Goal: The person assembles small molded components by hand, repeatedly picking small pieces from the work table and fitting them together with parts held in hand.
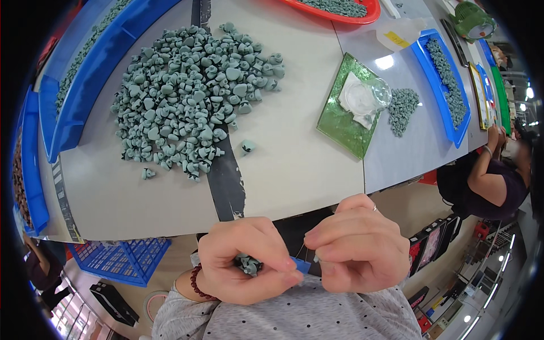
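Close to my body, just off the table's front edge, my left hand [243,258] is closed, its curled fingers around a small grey-green and black piece [248,264]. A flat blue bit [302,265] shows at its thumb and forefinger tips; whether it is pinched there I cannot tell. To its right, my right hand [360,246] is closed in a pinch, with a tiny pale tip [316,258] at its fingers, too small to name. Beyond both hands lies a large heap of similar grey-green and black pieces [181,96], with a loose piece [248,146] apart from it.
Blue trays [102,73] stand along the left, a red tray [371,12] at the back. To the right lie a green board [340,127] with a white lump and clear round dish, a small pile of pieces [403,107] and a blue tray [458,136]. Another person [493,181] sits at right.
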Tool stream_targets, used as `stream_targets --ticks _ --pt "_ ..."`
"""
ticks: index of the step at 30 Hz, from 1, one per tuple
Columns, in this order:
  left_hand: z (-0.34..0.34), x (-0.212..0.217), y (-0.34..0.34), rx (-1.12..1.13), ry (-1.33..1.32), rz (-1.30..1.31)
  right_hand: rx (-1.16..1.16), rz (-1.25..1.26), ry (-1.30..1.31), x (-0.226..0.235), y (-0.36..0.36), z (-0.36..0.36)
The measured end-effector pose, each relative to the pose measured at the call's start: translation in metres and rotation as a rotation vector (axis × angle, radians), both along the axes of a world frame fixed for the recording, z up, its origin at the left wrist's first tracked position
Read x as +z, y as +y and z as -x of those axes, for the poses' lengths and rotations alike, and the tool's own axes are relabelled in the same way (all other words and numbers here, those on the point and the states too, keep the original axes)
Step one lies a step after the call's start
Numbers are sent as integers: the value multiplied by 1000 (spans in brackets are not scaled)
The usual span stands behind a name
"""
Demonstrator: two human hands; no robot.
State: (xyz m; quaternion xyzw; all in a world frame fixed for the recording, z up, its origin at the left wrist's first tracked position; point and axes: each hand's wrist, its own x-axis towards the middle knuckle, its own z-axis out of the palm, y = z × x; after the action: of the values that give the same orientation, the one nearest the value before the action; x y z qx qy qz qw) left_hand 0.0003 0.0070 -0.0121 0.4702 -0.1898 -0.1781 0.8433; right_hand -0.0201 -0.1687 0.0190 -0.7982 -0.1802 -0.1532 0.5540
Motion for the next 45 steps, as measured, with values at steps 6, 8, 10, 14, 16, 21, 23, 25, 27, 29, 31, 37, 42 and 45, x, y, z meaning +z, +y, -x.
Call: stream_targets --ticks 6,8,10,14,16,21,23,25,27,29,31,37,42,45 --pt "0 4 -5 15 -89 -85 -54 47 -69 -1 -2 3" --pt "3 5 -8 61 -157 -134 -78 55 -99 -1 -2 4" --pt "4 6 -9 104 -49 1 -79 75 -129 -1 -1 4" --pt "9 4 -5 125 -75 -73 -69 119 -167 1 2 4" --pt "6 4 -6 115 -185 -121 -80 164 -168 3 3 6" --pt "5 0 -2 138 -278 -221 -97 264 -205 7 5 4" --pt "4 2 -2 134 -312 -241 -87 281 -224 6 5 2" --pt "3 3 -3 171 -337 -240 -20 263 -297 2 1 -2" --pt "3 5 -2 159 -331 -245 4 234 -281 4 0 -3" --pt "3 7 -2 147 -325 -249 27 206 -264 5 -2 -3" --pt "3 8 -3 130 -319 -271 47 224 -251 5 -4 -3" --pt "5 15 -12 144 134 -133 3 131 -228 -2 -5 -2" --pt "-5 10 -5 -108 209 -83 34 -71 -88 -3 -6 -7" --pt "-7 9 -5 -165 220 -84 66 -86 -67 -4 -6 -10"
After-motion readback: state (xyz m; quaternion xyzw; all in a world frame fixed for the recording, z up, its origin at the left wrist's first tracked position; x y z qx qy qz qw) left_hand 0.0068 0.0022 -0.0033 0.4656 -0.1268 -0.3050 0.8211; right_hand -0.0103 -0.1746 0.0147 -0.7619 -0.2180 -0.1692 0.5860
